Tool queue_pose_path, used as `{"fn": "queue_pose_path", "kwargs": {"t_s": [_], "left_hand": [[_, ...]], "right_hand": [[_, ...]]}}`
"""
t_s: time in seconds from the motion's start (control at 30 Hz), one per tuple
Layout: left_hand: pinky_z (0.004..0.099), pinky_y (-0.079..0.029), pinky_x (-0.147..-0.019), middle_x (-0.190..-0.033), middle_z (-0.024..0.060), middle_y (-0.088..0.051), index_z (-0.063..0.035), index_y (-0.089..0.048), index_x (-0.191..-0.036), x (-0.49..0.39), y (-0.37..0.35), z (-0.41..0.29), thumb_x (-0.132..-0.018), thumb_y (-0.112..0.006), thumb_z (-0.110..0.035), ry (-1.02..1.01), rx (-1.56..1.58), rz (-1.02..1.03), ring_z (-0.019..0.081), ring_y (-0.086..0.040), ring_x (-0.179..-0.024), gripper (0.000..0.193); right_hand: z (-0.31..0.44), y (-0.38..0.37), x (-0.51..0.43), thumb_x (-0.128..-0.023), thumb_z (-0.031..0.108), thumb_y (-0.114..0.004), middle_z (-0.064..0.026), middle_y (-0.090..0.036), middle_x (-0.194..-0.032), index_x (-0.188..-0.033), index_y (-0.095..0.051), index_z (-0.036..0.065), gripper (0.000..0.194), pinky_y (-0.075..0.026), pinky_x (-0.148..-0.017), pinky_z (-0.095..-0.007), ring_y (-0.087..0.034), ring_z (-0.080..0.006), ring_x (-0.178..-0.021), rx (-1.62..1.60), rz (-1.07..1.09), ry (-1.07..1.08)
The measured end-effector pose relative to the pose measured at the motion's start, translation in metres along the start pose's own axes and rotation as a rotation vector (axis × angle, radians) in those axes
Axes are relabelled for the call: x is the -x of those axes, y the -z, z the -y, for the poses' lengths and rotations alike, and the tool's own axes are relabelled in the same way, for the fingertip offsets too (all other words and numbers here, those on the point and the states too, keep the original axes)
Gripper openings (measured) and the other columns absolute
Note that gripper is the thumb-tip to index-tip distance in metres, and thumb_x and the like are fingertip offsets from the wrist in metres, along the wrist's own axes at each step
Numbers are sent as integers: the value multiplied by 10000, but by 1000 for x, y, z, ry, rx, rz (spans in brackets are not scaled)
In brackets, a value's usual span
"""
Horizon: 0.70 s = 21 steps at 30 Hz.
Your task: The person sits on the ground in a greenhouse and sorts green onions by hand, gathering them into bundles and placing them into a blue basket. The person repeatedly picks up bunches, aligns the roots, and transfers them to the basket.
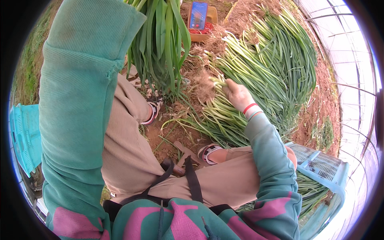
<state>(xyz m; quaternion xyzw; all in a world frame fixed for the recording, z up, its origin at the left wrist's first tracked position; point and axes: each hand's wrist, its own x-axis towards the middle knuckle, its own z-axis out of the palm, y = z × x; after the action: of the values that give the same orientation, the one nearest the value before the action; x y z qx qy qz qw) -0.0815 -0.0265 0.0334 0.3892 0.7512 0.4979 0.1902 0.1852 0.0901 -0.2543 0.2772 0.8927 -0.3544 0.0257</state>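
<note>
My right hand [238, 94], with red, white and teal bands at the wrist, is closed around a few green allium stalks [220, 82] near their root ends. Beneath it spreads a heap of the same stalks [255, 66], their pale stems and brown roots towards the middle and green leaves to the right. My left arm is raised in a green sleeve [81, 75], and its hand is out of view past the top edge. Beside that cuff hangs a bunch of long flat green leaves [159, 39]; what holds it is hidden.
A phone [198, 15] with its screen lit leans in an orange-brown box [199, 37] holding red bands. Blue plastic crates stand at the right [327, 162], with greens, and at the left [25, 138]. Clear plastic sheeting [354, 60] on hoops lines the right side.
</note>
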Motion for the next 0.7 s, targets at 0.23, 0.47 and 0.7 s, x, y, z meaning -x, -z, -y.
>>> {"fn": "queue_pose_path", "kwargs": {"t_s": [0.23, 0.47, 0.7], "left_hand": [[306, -469, -490, -578, 67, -582, -12, -624, -708, 1, -2, -3, -864, -648, -241, 6, -9, 3, 159, -548, -493, 278], [299, -461, -481, -570, 68, -582, -10, -629, -690, 0, -4, -5, -852, -663, -243, 17, -22, 8, 154, -542, -482, 286], [291, -452, -472, -563, 69, -581, -7, -634, -673, -4, -6, -8, -841, -678, -245, 67, -38, 15, 150, -537, -472, 294]], "right_hand": [[24, 33, -15, -857, 243, -679, -208, -575, -1137, -1106, -575, 54, 329, -505, -837, -441, -608, -386, -954, 594, -670, 77], [45, -55, 16, -834, 278, -675, -138, -614, -959, -974, -593, 104, 238, -540, -697, -422, -654, -302, -871, 697, 332, 25], [21, -103, 34, -928, 155, -476, -143, -611, -907, -1006, -533, 67, 131, -558, -573, -385, -677, -296, -771, 715, 115, -152]]}}
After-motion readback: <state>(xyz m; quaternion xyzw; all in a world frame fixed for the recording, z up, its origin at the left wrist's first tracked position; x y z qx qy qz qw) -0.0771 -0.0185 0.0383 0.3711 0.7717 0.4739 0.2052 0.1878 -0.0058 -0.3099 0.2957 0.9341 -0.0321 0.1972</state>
